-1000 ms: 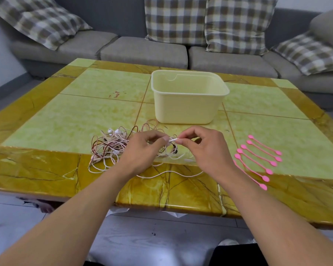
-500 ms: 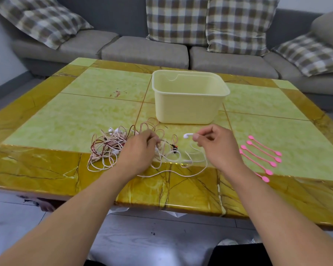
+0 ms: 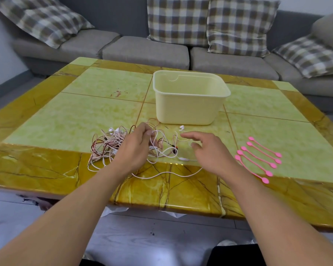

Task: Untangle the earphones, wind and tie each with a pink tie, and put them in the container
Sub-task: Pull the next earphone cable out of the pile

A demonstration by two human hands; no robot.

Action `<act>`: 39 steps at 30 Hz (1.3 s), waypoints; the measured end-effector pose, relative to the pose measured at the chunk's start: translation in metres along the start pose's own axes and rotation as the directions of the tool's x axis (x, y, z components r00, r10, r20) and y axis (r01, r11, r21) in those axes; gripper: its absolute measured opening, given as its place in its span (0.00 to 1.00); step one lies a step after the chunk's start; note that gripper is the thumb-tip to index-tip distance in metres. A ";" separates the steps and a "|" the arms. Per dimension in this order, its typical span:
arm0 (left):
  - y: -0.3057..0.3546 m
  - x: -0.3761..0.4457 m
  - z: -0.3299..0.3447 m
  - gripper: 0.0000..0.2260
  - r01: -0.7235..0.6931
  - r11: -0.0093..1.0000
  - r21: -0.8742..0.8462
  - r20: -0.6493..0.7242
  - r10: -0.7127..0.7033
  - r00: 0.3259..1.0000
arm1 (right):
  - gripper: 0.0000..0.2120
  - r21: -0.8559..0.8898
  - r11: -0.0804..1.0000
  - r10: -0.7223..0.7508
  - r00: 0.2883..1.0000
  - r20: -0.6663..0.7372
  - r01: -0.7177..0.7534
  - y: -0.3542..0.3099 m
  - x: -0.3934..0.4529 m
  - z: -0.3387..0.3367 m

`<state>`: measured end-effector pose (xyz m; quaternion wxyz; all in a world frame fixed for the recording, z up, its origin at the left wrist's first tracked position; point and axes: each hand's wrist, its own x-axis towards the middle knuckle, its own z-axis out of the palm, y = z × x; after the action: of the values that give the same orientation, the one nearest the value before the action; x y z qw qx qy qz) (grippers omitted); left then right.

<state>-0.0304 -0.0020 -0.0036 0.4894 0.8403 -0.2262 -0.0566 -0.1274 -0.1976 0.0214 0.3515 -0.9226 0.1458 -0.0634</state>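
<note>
— What's on the table point(image 3: 71, 120)?
— A tangle of earphones point(image 3: 111, 144) near the front edge, 1 cream container point(image 3: 188, 106) behind it, 5 pink ties point(image 3: 257, 158) at the right.

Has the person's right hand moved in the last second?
Yes. The right hand has let go of the white earbud and drawn right, away from the left hand, towards the pink ties.

On the table point(image 3: 69, 120): container point(image 3: 188, 106) at twelve o'clock, tangled earphones point(image 3: 111, 144) at nine, row of ties point(image 3: 257, 156) at three, hands between, sofa point(image 3: 146, 52) beyond.
</note>
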 end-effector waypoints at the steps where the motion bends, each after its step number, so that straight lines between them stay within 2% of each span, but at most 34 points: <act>1: 0.002 -0.002 0.000 0.10 -0.010 1.000 -0.004 0.010 0.010 1.000 | 0.19 0.019 0.999 -0.043 0.998 0.042 0.042 -0.002 -0.001 0.004; 5: 0.006 -0.005 -0.001 0.10 -0.051 0.998 -0.030 0.050 0.052 0.997 | 0.21 -0.128 0.988 -0.070 0.986 0.152 0.090 0.000 0.002 0.027; 7: 0.004 -0.006 -0.001 0.10 -0.073 0.996 -0.043 0.062 0.076 0.995 | 0.13 -0.142 0.988 -0.045 0.989 0.139 0.065 0.001 0.004 0.031; 9: 0.004 -0.007 -0.002 0.10 -0.075 0.996 -0.050 0.061 0.078 0.995 | 0.04 -0.076 0.996 -0.045 0.994 0.100 0.053 0.000 0.007 0.028; 11: 0.002 -0.007 -0.003 0.09 -0.070 0.997 -0.020 0.075 0.071 0.995 | 0.04 -0.004 0.997 -0.076 0.995 0.067 0.076 0.000 0.008 0.019; 13: -0.002 -0.007 -0.003 0.09 -0.064 0.997 0.048 0.120 0.058 0.991 | 0.05 0.154 0.984 -0.084 0.996 -0.014 0.085 -0.002 0.008 0.009; 15: -0.007 -0.006 -0.004 0.08 -0.062 0.990 0.128 0.156 0.042 0.987 | 0.06 0.457 0.884 -0.039 0.990 -0.134 0.097 -0.007 0.008 0.002; 17: -0.010 -0.006 -0.004 0.11 -0.076 0.973 0.217 0.150 0.044 0.988 | 0.07 0.743 0.657 0.028 0.980 -0.195 0.129 -0.014 0.008 -0.003; 19: -0.010 -0.005 -0.004 0.13 -0.096 0.960 0.263 0.100 0.072 0.992 | 0.07 0.876 0.467 0.090 0.978 -0.187 0.124 -0.022 0.006 -0.008; 20: -0.011 -0.005 -0.003 0.13 -0.113 0.955 0.276 0.068 0.097 0.993 | 0.07 0.883 0.455 0.110 0.976 -0.189 0.120 -0.025 0.004 -0.010; 22: -0.011 -0.004 -0.003 0.14 -0.140 0.933 0.331 0.009 0.146 0.989 | 0.08 0.843 0.519 0.107 0.967 -0.230 0.143 -0.026 0.001 -0.012; 24: -0.015 -0.003 -0.004 0.16 -0.123 0.893 0.433 -0.038 0.155 0.987 | 0.08 0.823 0.533 0.089 0.954 -0.285 0.196 -0.025 0.000 -0.014; 28: -0.027 0.000 -0.011 0.22 0.032 0.807 0.590 -0.091 0.027 0.995 | 0.08 0.818 0.499 0.076 0.926 -0.371 0.286 -0.025 -0.003 -0.022; 30: -0.032 -0.001 -0.012 0.24 0.056 0.802 0.595 -0.097 0.003 0.995 | 0.09 0.880 0.393 0.098 0.939 -0.329 0.267 -0.025 -0.005 -0.024; 32: -0.034 0.001 -0.013 0.24 0.053 0.814 0.578 -0.125 0.024 0.992 | 0.10 0.974 0.117 0.159 0.964 -0.213 0.196 -0.024 -0.005 -0.028; 33: -0.034 0.002 -0.013 0.24 0.052 0.819 0.571 -0.137 0.033 0.990 | 0.11 0.985 0.017 0.186 0.967 -0.172 0.172 -0.022 -0.004 -0.030; 34: -0.034 0.002 -0.013 0.24 0.052 0.822 0.567 -0.145 0.038 0.989 | 0.11 0.987 0.003 0.216 0.963 -0.158 0.161 -0.021 -0.003 -0.032; 35: -0.034 0.002 -0.014 0.25 0.051 0.822 0.568 -0.152 0.044 0.987 | 0.10 0.983 0.087 0.248 0.952 -0.180 0.163 -0.018 -0.001 -0.034; 37: -0.035 0.002 -0.015 0.26 0.047 0.818 0.573 -0.158 0.054 0.986 | 0.09 0.882 0.437 0.229 0.927 -0.298 0.176 -0.014 0.001 -0.036; 39: -0.036 0.002 -0.015 0.23 0.046 0.828 0.558 -0.171 0.060 0.984 | 0.07 0.621 0.764 0.089 0.924 -0.371 0.176 -0.012 -0.001 -0.035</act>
<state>-0.0122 0.0242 -0.0260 0.2405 0.9475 -0.1905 0.0902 -0.1329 -0.2111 0.0553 0.6095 -0.7187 0.1583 -0.2948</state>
